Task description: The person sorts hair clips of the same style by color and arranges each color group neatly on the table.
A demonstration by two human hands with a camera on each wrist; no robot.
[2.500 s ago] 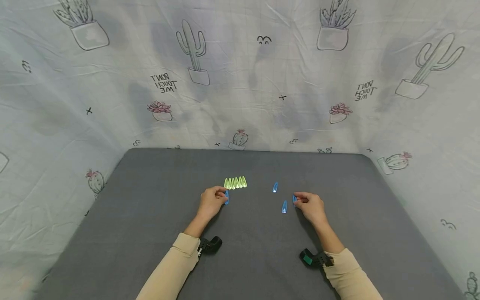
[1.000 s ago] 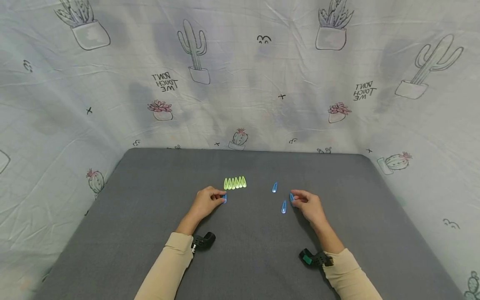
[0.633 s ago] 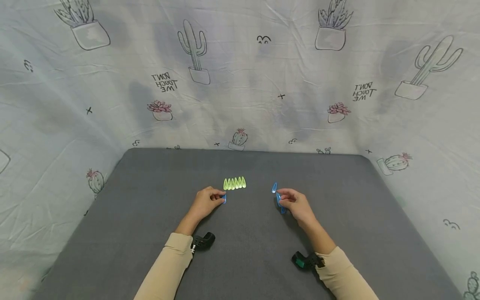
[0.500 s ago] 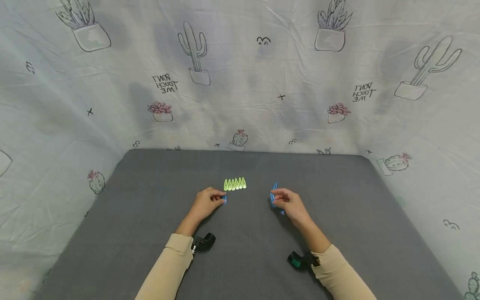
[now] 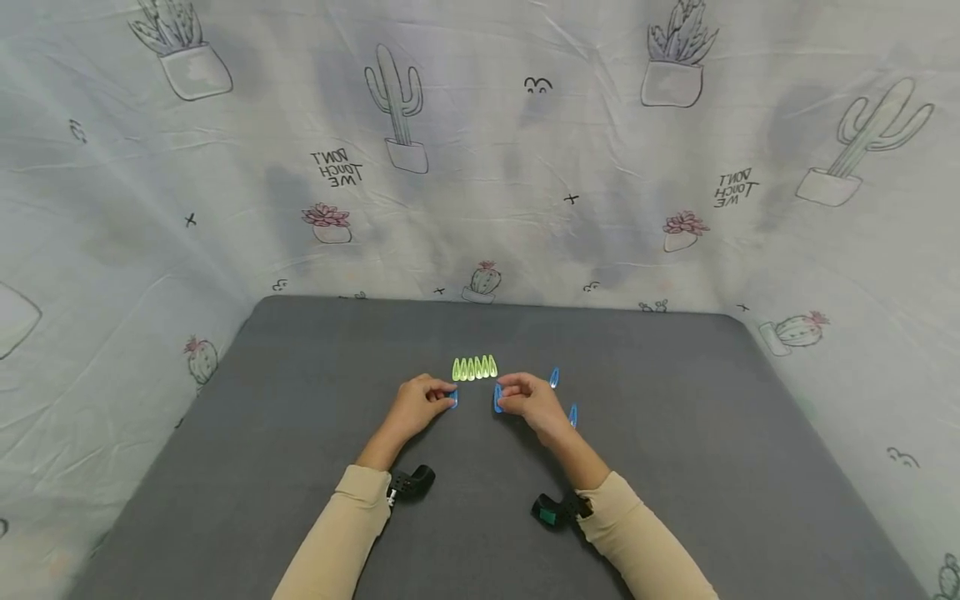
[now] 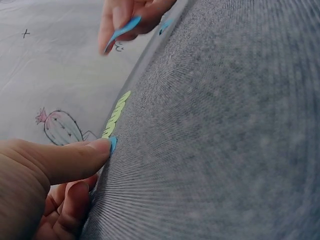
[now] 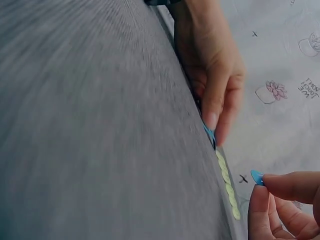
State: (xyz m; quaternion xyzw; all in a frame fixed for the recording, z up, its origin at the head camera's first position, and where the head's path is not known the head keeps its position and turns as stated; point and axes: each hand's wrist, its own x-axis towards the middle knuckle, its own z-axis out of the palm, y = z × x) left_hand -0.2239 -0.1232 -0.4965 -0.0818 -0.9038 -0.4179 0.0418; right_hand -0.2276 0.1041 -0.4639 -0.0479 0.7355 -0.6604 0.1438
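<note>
My left hand (image 5: 416, 406) pinches a blue snap hair clip (image 5: 453, 399) between thumb and forefinger, low at the tabletop and just in front of the left end of a row of yellow-green hair clips (image 5: 475, 368). To the right of it, my right hand (image 5: 534, 404) holds another blue snap clip (image 5: 498, 398) by thumb and fingertips. Seen from the left wrist, that right-hand clip (image 6: 122, 33) is raised above the cloth. Two loose blue clips lie right of the right hand: one farther back (image 5: 554, 377), one nearer (image 5: 573, 415), partly covered by the wrist.
A dark grey cloth-covered table (image 5: 300, 500) spreads under both hands. Behind and at the sides hangs a pale curtain (image 5: 480, 167) printed with cacti. Each wrist wears a black camera mount, such as the right one (image 5: 551, 510).
My right hand has carried its blue clip leftward, past the two loose blue clips, toward the left hand. My left hand drew back slightly to the left earlier, then stayed, still pinching its clip.
</note>
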